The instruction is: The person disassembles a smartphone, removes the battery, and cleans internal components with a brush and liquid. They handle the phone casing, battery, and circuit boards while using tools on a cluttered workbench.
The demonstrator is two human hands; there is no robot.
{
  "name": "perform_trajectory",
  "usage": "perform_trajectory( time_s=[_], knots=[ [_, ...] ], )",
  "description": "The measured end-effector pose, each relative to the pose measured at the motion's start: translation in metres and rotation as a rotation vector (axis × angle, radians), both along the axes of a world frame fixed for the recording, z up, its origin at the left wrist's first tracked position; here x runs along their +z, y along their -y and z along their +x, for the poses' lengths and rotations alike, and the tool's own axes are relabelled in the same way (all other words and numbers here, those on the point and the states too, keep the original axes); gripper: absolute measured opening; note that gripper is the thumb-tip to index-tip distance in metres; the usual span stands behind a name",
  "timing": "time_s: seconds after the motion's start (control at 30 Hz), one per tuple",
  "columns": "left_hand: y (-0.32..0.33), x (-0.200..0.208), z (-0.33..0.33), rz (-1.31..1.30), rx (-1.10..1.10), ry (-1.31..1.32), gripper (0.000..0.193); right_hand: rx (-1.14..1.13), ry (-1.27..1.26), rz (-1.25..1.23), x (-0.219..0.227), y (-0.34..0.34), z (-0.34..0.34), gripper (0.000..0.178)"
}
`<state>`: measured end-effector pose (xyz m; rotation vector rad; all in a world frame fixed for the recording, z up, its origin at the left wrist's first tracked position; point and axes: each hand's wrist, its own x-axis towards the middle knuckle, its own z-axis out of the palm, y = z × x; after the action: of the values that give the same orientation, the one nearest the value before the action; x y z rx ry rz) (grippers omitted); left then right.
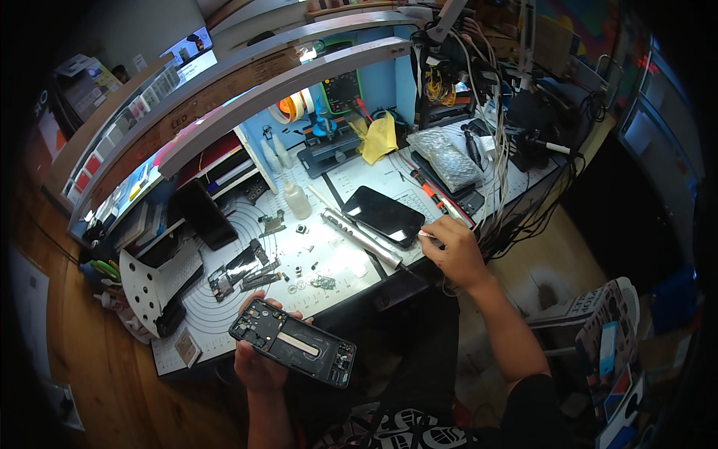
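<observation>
My left hand (256,368) is wrapped round an opened phone frame (299,343), its bare inside facing up and a pale strip along its middle. It is held just in front of the bench edge. My right hand (454,253) is closed in a pinch at the bench's front edge. A small whitish tip shows at its fingers, too little of it to name. Beside those fingers lies a dark phone screen (384,215), glossy side up. A silver pen-shaped tool (362,238) rests along its near left side. Loose phone parts (258,275) are spread on the mat farther left.
A clear squeeze bottle (296,202) stands behind the parts. At the back are a yellow cloth (378,138), a multimeter (342,91) and a bubble-wrap packet (446,159). White cables (490,179) hang at the right. A dark phone (204,213) leans at the left.
</observation>
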<state>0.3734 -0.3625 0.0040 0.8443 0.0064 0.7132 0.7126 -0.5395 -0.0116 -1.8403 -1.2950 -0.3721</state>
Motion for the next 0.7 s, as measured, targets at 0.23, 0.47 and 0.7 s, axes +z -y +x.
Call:
perform_trajectory(
  time_s=[0.23, 0.47, 0.7],
  knots=[
    [-0.002, -0.006, -0.007, -0.006, 0.027, -0.012, 0.087, 0.024, 0.023, 0.081, -0.008, -0.004, 0.003, 0.011],
    [-0.002, -0.006, -0.01, -0.004, 0.042, -0.018, 0.088, 0.014, -0.011, 0.048, -0.011, 0.002, 0.008, 0.009],
    [0.003, 0.005, 0.011, -0.099, 0.034, -0.013, 0.088, -0.079, -0.114, 0.188, -0.004, 0.024, 0.001, 0.013]
  ],
)
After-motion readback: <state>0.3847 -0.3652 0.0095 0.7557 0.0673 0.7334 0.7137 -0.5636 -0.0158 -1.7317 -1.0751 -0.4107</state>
